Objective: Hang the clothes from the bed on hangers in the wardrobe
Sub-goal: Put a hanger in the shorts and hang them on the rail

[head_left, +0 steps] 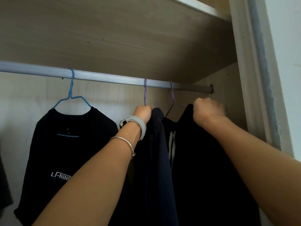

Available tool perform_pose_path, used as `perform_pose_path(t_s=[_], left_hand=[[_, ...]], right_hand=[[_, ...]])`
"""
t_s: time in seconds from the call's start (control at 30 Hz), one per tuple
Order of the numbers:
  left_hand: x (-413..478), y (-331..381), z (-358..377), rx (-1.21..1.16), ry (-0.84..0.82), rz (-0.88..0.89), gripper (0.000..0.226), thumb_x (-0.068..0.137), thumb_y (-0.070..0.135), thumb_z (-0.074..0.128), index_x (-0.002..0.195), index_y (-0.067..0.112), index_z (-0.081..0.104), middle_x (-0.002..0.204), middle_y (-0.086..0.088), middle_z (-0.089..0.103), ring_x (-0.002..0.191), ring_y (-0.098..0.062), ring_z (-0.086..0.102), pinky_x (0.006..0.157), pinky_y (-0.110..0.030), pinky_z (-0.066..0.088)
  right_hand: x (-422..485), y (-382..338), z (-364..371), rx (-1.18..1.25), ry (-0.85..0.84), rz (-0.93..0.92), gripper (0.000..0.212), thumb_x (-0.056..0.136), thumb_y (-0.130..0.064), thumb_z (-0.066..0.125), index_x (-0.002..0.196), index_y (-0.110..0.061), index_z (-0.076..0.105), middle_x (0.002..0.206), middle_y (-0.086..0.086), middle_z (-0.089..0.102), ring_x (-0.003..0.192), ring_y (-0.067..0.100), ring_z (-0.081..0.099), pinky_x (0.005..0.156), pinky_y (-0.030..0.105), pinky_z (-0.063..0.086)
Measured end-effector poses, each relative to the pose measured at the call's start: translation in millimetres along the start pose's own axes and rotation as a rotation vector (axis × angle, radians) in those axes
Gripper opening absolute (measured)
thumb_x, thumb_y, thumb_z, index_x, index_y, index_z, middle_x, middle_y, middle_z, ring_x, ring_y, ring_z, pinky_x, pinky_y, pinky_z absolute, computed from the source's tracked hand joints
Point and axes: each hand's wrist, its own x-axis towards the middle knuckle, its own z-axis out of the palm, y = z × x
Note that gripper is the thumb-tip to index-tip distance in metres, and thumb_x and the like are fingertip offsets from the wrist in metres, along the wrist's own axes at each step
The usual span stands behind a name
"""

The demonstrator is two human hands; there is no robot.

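Item: dark clothes on a wardrobe rail (114, 78), under a wooden shelf (114, 38). At left, a black T-shirt (65, 152) with white lettering hangs on a blue hanger (71, 88), well apart from the hands. Mid-rail, a purple hanger (145, 92) carries a navy garment (158, 152). The left hand (143, 112), with a grey watch strap (138, 121) and a bangle (125, 142) on the wrist and forearm, is closed in a fist on the top of the navy garment, just below the hook. Near the rail's right end, a second purple hanger (172, 95) carries a black garment (203, 160), and the right hand (208, 110) is clenched on its shoulder. Handling, judged: the cloth is soft and limp, of light to middling weight, and likely to slide off thin, smooth hanger arms; best taken at the shoulders or collar, or moved by the hanger hook. Not made out: both sets of fingertips are turned away, so whether each fist also encloses a hanger arm cannot be told. A white-striped piece (172, 144) shows between the two garments, and which one it belongs to is unclear. The hems are cut off below, the bed is out of view, and a dark scrap at the far left is cropped.
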Motion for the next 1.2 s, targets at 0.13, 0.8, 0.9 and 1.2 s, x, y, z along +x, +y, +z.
perform_pose_path(t_s=[0.13, 0.8, 0.9, 1.2], left_hand=[[-7, -1, 0, 0.063, 0.019, 0.0, 0.039, 0.095, 0.022, 0.039, 0.119, -0.006, 0.053, 0.109, -0.025, 0.057, 0.112, -0.037, 0.055, 0.099, -0.039, 0.042], [-170, 12, -147, 0.228, 0.305, 0.438, 0.027, 0.088, 0.005, 0.053, 0.073, 0.025, 0.064, 0.078, 0.01, 0.064, 0.064, 0.006, 0.06, 0.062, -0.008, 0.05], [-182, 15, -199, 0.327, 0.436, 0.412, 0.02, 0.088, 0.006, 0.053, 0.08, 0.02, 0.065, 0.078, 0.012, 0.063, 0.061, 0.011, 0.059, 0.061, -0.004, 0.047], [-192, 26, -331, 0.98, 0.606, 0.118, 0.033, 0.087, 0.012, 0.052, 0.12, 0.01, 0.059, 0.122, -0.017, 0.061, 0.114, -0.032, 0.055, 0.091, -0.026, 0.038]], right_hand=[[2, 0, 2, 0.016, -0.115, 0.047, 0.032, 0.091, -0.009, 0.041, 0.12, -0.003, 0.053, 0.127, 0.018, 0.053, 0.117, 0.035, 0.052, 0.092, 0.04, 0.044], [-80, -123, -29, 1.013, -0.073, -0.647, 0.024, 0.089, -0.038, 0.05, 0.095, -0.022, 0.067, 0.09, -0.005, 0.063, 0.092, 0.011, 0.057, 0.065, 0.019, 0.034], [-89, -150, -33, 1.158, -0.21, -0.591, 0.027, 0.089, -0.044, 0.05, 0.094, -0.022, 0.064, 0.1, -0.003, 0.064, 0.096, 0.012, 0.055, 0.067, 0.019, 0.038], [-122, -236, -50, 0.972, -0.349, -0.369, 0.044, 0.087, -0.031, 0.053, 0.122, -0.006, 0.045, 0.112, 0.013, 0.051, 0.105, 0.029, 0.051, 0.082, 0.032, 0.042]])
